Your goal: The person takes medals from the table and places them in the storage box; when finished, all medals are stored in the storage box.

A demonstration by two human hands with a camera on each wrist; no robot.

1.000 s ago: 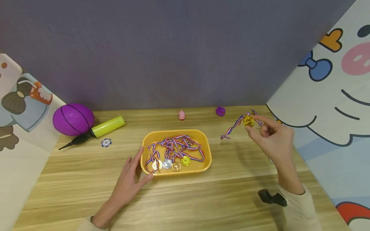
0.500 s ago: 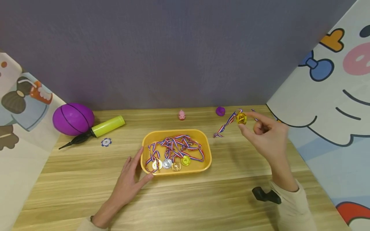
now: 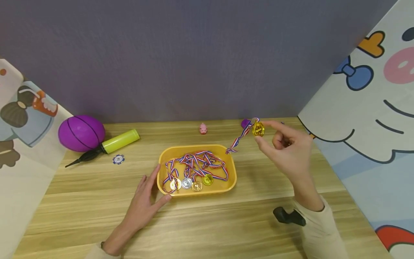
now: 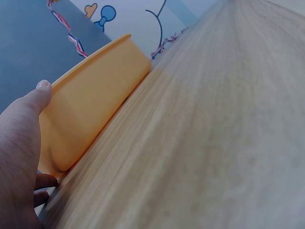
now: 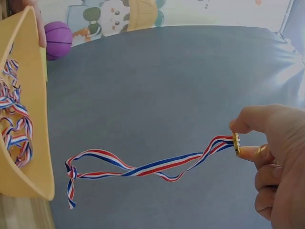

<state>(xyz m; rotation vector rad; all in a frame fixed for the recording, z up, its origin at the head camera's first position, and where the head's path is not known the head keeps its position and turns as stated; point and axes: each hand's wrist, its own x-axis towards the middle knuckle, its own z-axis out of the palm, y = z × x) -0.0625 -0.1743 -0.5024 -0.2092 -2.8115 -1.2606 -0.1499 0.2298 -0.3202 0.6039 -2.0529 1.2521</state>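
My right hand (image 3: 288,151) pinches a gold medal (image 3: 258,129) between thumb and index finger, above the table's right side. Its striped red, white and blue ribbon (image 5: 162,166) trails off to the left, and the knotted end appears near the right rim of the yellow tray (image 3: 233,169) in the head view. Inside that tray lie tangled ribbons (image 3: 197,163), with a silver medal (image 3: 187,183) and several gold-toned ones at the near side. My left hand (image 3: 142,205) rests against the tray's near left corner, thumb at the rim (image 4: 90,62), fingers spread loosely.
At the left are a purple ball (image 3: 81,133), a yellow-green hand pump (image 3: 121,141) and a poker chip (image 3: 118,159). A small pink pig (image 3: 203,128) and a partly covered purple toy (image 3: 245,123) sit along the back wall. Another ribbon (image 4: 167,43) lies farther right.
My right hand has carried the gold medal leftward and slightly toward the back, bringing its ribbon end to the tray's right rim. The left hand and tray have stayed put.
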